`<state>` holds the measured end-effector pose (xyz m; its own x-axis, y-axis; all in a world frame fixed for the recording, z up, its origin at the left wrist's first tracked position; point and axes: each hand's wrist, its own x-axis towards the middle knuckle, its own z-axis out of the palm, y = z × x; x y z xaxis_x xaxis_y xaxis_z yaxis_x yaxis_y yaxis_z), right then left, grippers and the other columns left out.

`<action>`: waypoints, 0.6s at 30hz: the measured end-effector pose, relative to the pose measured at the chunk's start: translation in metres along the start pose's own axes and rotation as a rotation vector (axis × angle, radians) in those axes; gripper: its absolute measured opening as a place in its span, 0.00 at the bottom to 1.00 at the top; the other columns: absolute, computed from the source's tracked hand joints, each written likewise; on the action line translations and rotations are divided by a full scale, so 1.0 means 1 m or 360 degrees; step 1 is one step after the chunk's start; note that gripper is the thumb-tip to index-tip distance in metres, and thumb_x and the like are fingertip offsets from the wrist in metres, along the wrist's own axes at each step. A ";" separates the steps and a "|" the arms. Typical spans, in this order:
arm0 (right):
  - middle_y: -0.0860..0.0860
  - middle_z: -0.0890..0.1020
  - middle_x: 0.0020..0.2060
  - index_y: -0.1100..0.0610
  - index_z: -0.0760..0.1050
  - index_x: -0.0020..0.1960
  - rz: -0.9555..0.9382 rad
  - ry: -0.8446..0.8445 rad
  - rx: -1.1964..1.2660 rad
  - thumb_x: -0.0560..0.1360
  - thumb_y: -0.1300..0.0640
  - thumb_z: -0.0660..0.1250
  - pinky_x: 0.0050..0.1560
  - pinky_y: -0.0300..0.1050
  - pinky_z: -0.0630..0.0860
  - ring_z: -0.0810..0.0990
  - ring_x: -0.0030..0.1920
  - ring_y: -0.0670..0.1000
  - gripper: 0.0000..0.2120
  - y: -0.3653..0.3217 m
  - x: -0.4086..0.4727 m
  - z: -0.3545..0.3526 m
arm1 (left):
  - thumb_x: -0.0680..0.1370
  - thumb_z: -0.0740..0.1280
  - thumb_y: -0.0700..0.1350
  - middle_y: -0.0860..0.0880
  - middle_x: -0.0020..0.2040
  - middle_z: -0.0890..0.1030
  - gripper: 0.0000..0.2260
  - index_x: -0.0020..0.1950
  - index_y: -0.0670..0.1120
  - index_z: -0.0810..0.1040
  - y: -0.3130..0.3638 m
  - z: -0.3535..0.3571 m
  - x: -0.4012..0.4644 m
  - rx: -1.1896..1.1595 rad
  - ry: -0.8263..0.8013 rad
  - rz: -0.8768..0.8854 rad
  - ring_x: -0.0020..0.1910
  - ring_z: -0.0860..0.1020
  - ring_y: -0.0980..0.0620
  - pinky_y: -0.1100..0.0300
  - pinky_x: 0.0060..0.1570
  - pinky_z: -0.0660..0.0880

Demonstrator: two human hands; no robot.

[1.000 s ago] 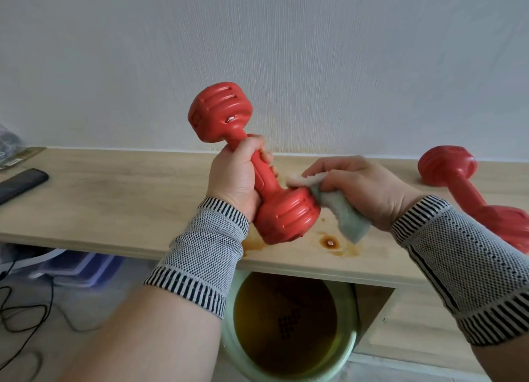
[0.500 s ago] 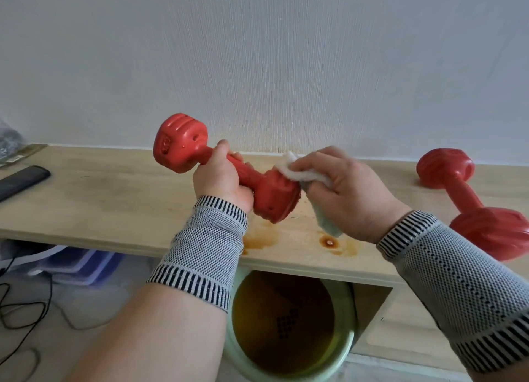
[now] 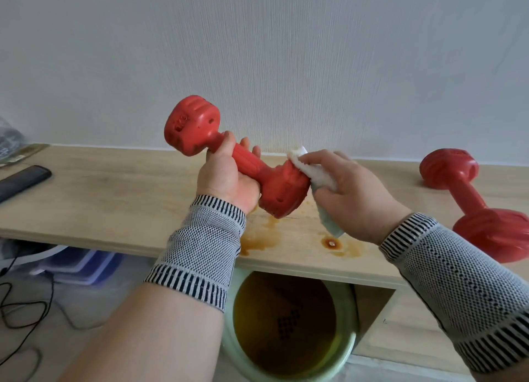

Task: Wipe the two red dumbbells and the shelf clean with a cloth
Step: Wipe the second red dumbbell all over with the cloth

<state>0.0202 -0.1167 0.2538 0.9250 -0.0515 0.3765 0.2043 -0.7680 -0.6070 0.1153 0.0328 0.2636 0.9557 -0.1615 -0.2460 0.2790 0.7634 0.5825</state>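
My left hand (image 3: 226, 175) grips the handle of a red dumbbell (image 3: 197, 129) and holds it tilted above the wooden shelf (image 3: 114, 192), far end up to the left. My right hand (image 3: 352, 198) holds a pale cloth (image 3: 317, 175) and presses it against the dumbbell's lower right end. A second red dumbbell (image 3: 472, 204) lies on the shelf at the right. Brown stains (image 3: 332, 242) mark the shelf below my hands.
A black remote (image 3: 23, 178) lies at the shelf's left end. Under the shelf stands a pale green bucket (image 3: 343, 350) with brownish liquid. Cables (image 3: 23, 313) and a plastic box (image 3: 77, 264) lie on the floor at the left.
The dumbbell swung from nearly upright to a low tilt, then its far end rose a little. My right hand moved the cloth up onto the dumbbell's right end.
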 end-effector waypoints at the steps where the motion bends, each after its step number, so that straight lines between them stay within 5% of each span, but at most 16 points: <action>1: 0.45 0.74 0.51 0.47 0.74 0.59 -0.0055 0.0033 -0.0050 0.72 0.60 0.61 0.38 0.29 0.67 0.74 0.41 0.45 0.17 -0.002 -0.001 0.000 | 0.78 0.67 0.48 0.48 0.52 0.80 0.15 0.64 0.50 0.73 0.000 0.000 0.000 0.0044 -0.0029 0.0019 0.50 0.81 0.49 0.48 0.56 0.75; 6: 0.45 0.75 0.52 0.48 0.80 0.50 -0.0432 0.0093 -0.0227 0.70 0.54 0.55 0.39 0.39 0.73 0.77 0.42 0.47 0.16 -0.015 -0.008 0.003 | 0.80 0.64 0.51 0.49 0.40 0.78 0.04 0.51 0.53 0.73 -0.008 0.001 0.000 0.0230 0.0031 0.0167 0.34 0.80 0.52 0.54 0.43 0.76; 13: 0.43 0.74 0.48 0.50 0.79 0.53 -0.0132 0.0187 -0.0064 0.72 0.63 0.62 0.39 0.24 0.66 0.74 0.42 0.46 0.15 0.005 0.003 0.005 | 0.79 0.65 0.50 0.51 0.33 0.75 0.07 0.51 0.48 0.71 -0.012 -0.003 0.004 0.0171 0.0146 0.0102 0.27 0.75 0.53 0.55 0.41 0.75; 18: 0.46 0.76 0.50 0.50 0.80 0.50 -0.0383 0.0147 -0.0122 0.70 0.61 0.60 0.40 0.44 0.75 0.78 0.42 0.50 0.14 -0.012 -0.001 0.010 | 0.80 0.65 0.48 0.50 0.31 0.74 0.08 0.46 0.46 0.70 -0.008 -0.003 0.002 0.0058 0.0216 0.0083 0.23 0.74 0.55 0.63 0.29 0.74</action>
<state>0.0201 -0.1007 0.2535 0.8187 0.0829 0.5681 0.3867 -0.8112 -0.4388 0.1144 0.0283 0.2561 0.9483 -0.0342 -0.3155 0.2346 0.7451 0.6244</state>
